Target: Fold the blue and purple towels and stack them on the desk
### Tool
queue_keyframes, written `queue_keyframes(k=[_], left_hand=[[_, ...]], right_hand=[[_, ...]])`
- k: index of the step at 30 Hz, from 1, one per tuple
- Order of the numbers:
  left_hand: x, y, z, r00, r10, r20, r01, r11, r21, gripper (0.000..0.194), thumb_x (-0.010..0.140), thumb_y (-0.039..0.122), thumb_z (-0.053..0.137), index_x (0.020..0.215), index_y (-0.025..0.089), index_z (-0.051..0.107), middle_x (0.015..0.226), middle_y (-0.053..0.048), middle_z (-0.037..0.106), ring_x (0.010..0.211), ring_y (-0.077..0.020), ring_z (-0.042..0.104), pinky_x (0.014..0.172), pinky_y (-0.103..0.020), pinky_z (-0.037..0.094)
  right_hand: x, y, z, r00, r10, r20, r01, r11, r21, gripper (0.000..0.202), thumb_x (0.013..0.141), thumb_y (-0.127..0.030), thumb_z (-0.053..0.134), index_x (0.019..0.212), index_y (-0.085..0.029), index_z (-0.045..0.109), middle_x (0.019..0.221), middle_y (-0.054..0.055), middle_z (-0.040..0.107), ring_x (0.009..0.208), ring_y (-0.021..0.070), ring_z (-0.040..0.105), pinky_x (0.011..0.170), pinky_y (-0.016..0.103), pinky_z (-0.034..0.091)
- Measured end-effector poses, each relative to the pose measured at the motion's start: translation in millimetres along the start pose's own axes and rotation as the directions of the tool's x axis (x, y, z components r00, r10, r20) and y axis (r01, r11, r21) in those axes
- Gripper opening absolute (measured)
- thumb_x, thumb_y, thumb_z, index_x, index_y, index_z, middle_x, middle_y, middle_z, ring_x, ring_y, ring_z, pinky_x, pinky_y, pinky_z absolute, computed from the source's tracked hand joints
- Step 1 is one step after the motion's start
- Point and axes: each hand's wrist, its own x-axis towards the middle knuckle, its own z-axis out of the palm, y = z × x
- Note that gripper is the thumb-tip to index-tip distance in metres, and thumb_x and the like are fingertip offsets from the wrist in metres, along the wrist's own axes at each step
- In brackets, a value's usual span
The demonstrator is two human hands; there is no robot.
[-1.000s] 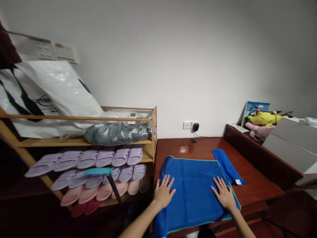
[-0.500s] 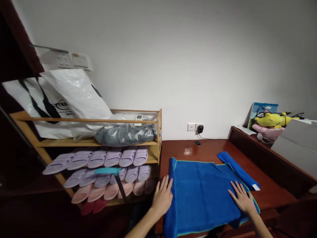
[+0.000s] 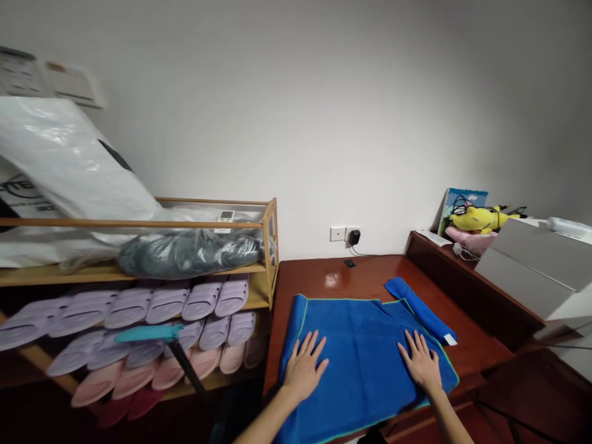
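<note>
You are pressing both hands flat on the blue towel [image 3: 365, 351], which is lying spread across the front part of the wooden table [image 3: 370, 277] with its near hem hanging over the front edge. Your left hand [image 3: 303, 364] is resting palm down near the towel's left border, fingers spread and gripping nothing; your right hand [image 3: 422, 364] is lying the same way near the right border, fingers fanned, pinching no cloth. Because neither hand is holding a hem, any sideways push is likely to drag the whole sheet over the polished top rather than flatten it, and the overhanging portion could pull more cloth off the front edge. The left border is already lying at the table's left edge, beside the shoe rack [image 3: 259, 246], so a leftward slide risks dropping that side. A second rolled blue cloth [image 3: 419, 308] is touching the towel's far right corner; an outward sweep of your right hand could catch and unroll it.
</note>
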Motion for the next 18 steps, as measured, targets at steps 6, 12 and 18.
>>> queue_keyframes(k=[6, 12, 18], left_hand=[[-25.7, -77.9, -27.6, 0.966, -0.253, 0.049, 0.243, 0.957, 0.156, 0.052, 0.091, 0.042, 0.025, 0.142, 0.031, 0.025, 0.152, -0.001, 0.017, 0.139, -0.0226, 0.015, 0.109, -0.054, 0.017], [-53.3, -111.7, -38.4, 0.929, -0.351, 0.119, 0.328, 0.928, 0.178, 0.053, 0.091, 0.038, 0.025, 0.142, 0.026, 0.026, 0.149, -0.006, 0.027, 0.138, -0.0233, 0.022, 0.108, -0.049, 0.024], [-63.8, -89.5, -26.9, 0.967, -0.175, -0.185, 0.205, 0.965, 0.162, 0.060, 0.082, 0.014, 0.033, 0.142, 0.018, 0.029, 0.150, -0.007, 0.027, 0.137, -0.0206, 0.024, 0.109, -0.039, 0.028]], right_hand=[[17.4, 9.1, 3.3, 1.000, -0.016, 0.008, 0.016, 1.000, 0.005, 0.070, 0.083, -0.067, 0.017, 0.143, -0.032, 0.023, 0.152, 0.002, 0.021, 0.139, 0.0216, 0.015, 0.107, 0.047, 0.021], [28.9, 18.3, 9.1, 0.999, -0.038, 0.007, 0.037, 0.999, 0.034, 0.069, 0.083, -0.066, 0.018, 0.143, -0.033, 0.022, 0.153, 0.001, 0.020, 0.140, 0.0201, 0.014, 0.107, 0.048, 0.020], [28.7, 19.4, 8.2, 0.998, -0.058, -0.009, 0.058, 0.998, 0.013, 0.068, 0.084, -0.065, 0.017, 0.143, -0.031, 0.023, 0.152, 0.002, 0.022, 0.139, 0.0199, 0.015, 0.106, 0.047, 0.023]])
